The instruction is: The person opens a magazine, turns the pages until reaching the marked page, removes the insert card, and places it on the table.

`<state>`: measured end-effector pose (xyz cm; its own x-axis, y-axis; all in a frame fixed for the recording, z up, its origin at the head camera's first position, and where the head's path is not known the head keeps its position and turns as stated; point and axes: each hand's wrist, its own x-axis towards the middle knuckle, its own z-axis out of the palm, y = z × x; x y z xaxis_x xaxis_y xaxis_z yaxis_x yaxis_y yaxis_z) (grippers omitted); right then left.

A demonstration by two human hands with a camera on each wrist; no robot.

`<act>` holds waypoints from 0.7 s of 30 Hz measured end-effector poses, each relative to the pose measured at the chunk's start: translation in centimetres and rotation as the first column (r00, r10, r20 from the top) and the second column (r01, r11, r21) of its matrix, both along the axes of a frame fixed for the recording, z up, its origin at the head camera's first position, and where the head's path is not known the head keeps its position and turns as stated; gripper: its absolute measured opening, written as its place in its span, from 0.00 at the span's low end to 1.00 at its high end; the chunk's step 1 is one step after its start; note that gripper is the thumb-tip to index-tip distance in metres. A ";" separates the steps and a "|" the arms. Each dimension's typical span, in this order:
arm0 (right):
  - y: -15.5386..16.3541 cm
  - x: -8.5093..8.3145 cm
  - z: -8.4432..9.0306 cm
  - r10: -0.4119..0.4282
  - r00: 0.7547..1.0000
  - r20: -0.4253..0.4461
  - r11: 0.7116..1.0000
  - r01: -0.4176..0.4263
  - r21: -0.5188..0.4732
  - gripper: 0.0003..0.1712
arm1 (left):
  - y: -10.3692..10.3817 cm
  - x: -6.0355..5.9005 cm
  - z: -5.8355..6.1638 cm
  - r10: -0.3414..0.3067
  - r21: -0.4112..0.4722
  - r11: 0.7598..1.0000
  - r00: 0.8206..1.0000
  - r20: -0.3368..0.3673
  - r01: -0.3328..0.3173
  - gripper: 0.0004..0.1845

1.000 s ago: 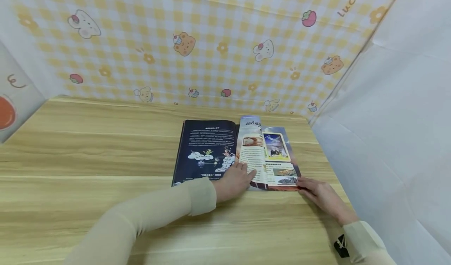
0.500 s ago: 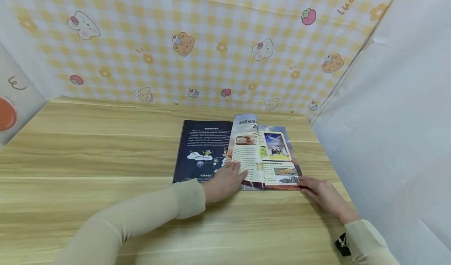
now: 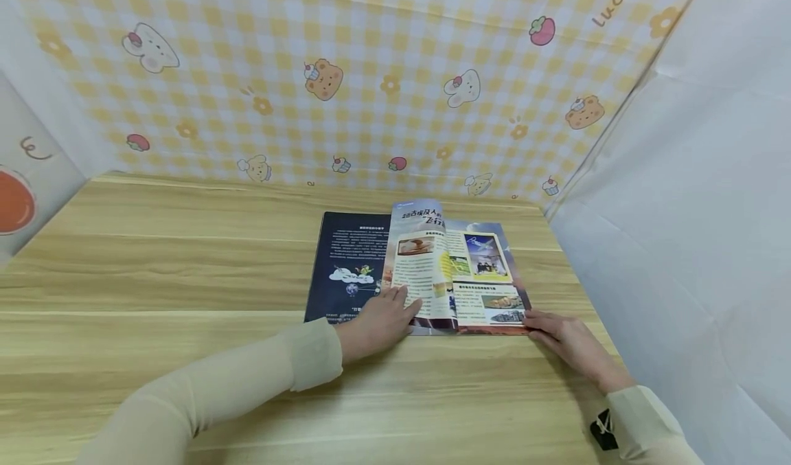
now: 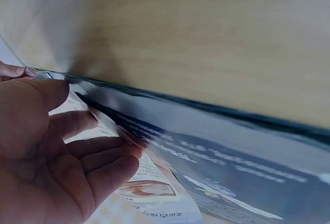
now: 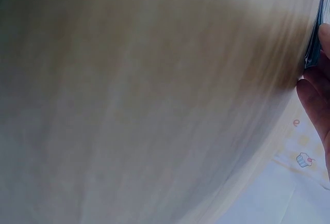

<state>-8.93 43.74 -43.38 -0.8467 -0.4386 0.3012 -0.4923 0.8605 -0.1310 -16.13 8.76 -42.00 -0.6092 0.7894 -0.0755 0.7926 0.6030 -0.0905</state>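
An open magazine (image 3: 488, 307) lies on the table, with a dark blue page (image 3: 346, 245) on its left. A pale page (image 3: 410, 269) with a brown picture curves up near the middle and partly covers the dark one. My left hand (image 3: 377, 324) touches this page's lower left part. In the left wrist view the fingers of my left hand (image 4: 67, 167) extend loosely against the page edge. At the lower right corner of the magazine, my right hand (image 3: 571, 345) pinches the stack of pages. Only some fingertips of the right hand (image 5: 318, 95) show in the right wrist view.
The wooden table (image 3: 185, 259) runs under the magazine. Behind it hangs a yellow checked cloth (image 3: 358, 121) with cartoon prints. A white sheet (image 3: 692, 231) bounds the right side, close to the right arm. A small black object (image 3: 603, 431) is at the right cuff.
My left hand has moved left with the pale page, which now covers more of the dark page. More of the page beneath shows on the right. My right hand stays at the corner.
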 end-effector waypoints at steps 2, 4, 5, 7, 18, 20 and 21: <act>0.0 0.0 0.0 0.005 1.000 -0.007 1.000 -0.005 0.000 0.17 | -0.4 0.0 0.0 0.010 0.008 1.000 1.000 0.016 -0.010 0.27; 0.0 0.0 0.1 0.007 1.000 -0.010 1.000 -0.007 0.001 0.17 | -0.7 0.0 0.0 0.025 0.017 1.000 0.999 0.049 -0.025 0.26; 0.0 0.0 0.1 0.006 1.000 -0.009 1.000 -0.006 -0.001 0.17 | -0.9 0.1 0.1 0.029 0.019 0.999 0.998 0.060 -0.030 0.26; -0.1 0.1 0.1 0.003 1.000 -0.005 1.000 -0.003 -0.001 0.17 | -1.3 0.1 0.2 0.039 0.021 0.999 0.996 0.082 -0.041 0.26; -0.1 0.1 0.2 0.003 1.000 -0.001 1.000 -0.003 -0.003 0.16 | -3.4 0.2 0.1 0.084 0.055 0.994 0.992 0.093 -0.090 0.25; -0.1 0.0 0.1 0.008 1.000 -0.005 1.000 -0.008 -0.004 0.16 | -3.8 0.2 0.0 0.095 0.060 0.993 0.990 0.101 -0.102 0.25; -0.1 0.0 0.1 0.009 1.000 -0.007 1.000 -0.009 -0.004 0.16 | -4.1 0.2 0.0 0.101 0.066 0.992 0.989 0.107 -0.108 0.24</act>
